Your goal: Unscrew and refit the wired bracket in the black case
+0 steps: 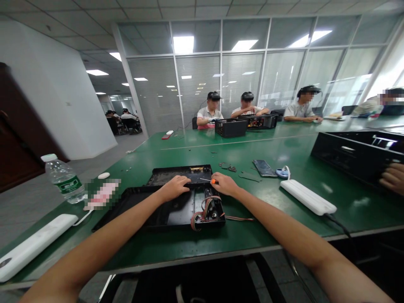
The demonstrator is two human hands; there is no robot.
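In my right hand point(224, 185) is a screwdriver point(214, 181) with an orange handle, its thin shaft pointing left over a flat black panel point(170, 176). My left hand point(174, 187) rests at the near edge of that panel, thumb and fingers apart, with nothing seen in it. Closer to me lies a shallow black casing point(158, 216), partly covered by my left forearm. A bundle of striped ribbon cables point(206, 209) loops out of the casing's right end. A brass-coloured strip point(197, 169) shows at the panel's far edge.
A water bottle point(65, 179) and a white power strip point(38, 244) stand left. To the right are a phone point(264, 168), another white power strip point(307, 197) and a large black case point(356, 155) with someone's hand point(393, 179) beside it. Several people work across the green table point(252, 235).
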